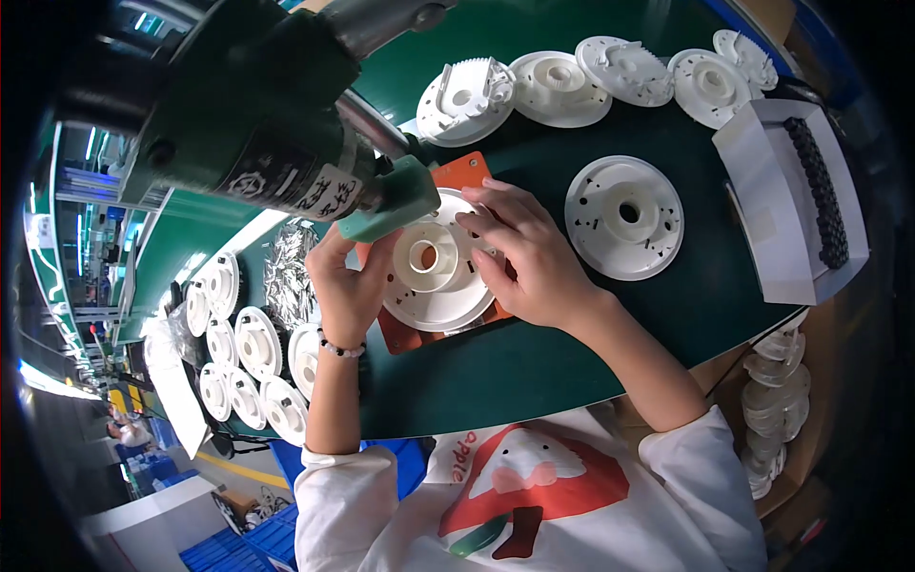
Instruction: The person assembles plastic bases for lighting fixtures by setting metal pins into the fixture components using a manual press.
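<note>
A white round plastic disc with a raised central hub (pixel 405 307) lies on an orange fixture plate (pixel 402 337) beneath a green press head (pixel 393 202). My left hand (pixel 351 291) is at the disc's left side, its thumb pointing up toward the press head. That head hides its fingertips, so whether they grip anything is unclear. From the right, my right hand (pixel 534 257) reaches over the disc's rim. Its fingers are spread and slightly bent, with the fingertips at or just above the disc's surface.
Another white disc (pixel 624 217) lies on the green table to the right. More white parts (pixel 562 89) line the back, and several hubbed discs (pixel 257 343) stand at left beside a pile of small metal pins (pixel 291 272). An open white box (pixel 762 181) holds dark parts.
</note>
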### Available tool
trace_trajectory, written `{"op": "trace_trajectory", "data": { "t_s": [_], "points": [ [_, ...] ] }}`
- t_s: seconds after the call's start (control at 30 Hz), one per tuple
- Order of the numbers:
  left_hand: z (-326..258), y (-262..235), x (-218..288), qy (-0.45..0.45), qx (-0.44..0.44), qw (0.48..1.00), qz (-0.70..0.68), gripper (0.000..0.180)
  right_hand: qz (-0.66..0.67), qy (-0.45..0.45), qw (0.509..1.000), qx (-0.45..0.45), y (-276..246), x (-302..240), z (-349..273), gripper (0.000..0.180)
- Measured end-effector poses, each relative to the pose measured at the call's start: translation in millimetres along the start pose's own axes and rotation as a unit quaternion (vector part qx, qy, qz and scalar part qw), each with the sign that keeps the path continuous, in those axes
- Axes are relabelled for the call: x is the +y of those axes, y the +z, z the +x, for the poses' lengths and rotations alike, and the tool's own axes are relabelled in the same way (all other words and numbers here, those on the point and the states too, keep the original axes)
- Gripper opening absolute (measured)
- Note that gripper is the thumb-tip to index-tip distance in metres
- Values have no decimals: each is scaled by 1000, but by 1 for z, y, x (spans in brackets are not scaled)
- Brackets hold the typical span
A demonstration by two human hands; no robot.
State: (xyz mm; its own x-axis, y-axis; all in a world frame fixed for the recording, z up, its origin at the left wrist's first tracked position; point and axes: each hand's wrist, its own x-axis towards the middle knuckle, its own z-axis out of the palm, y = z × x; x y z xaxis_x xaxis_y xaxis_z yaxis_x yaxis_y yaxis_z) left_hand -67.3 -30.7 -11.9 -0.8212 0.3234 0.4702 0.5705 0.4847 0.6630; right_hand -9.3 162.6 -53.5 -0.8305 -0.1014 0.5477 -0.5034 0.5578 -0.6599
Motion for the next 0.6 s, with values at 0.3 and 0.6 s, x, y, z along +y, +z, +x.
{"op": "trace_trajectory", "data": {
  "t_s": [0.3, 0.6],
  "points": [
    [-8, 0, 9, -73, -32, 996, -46, 15, -6, 16, 1000, -10, -3, -6, 2, 30],
    [-4, -4, 13, -3, -47, 991, 126, 14, -4, 14, 1000, -1, -2, -4, 0, 29]
  ]
}}
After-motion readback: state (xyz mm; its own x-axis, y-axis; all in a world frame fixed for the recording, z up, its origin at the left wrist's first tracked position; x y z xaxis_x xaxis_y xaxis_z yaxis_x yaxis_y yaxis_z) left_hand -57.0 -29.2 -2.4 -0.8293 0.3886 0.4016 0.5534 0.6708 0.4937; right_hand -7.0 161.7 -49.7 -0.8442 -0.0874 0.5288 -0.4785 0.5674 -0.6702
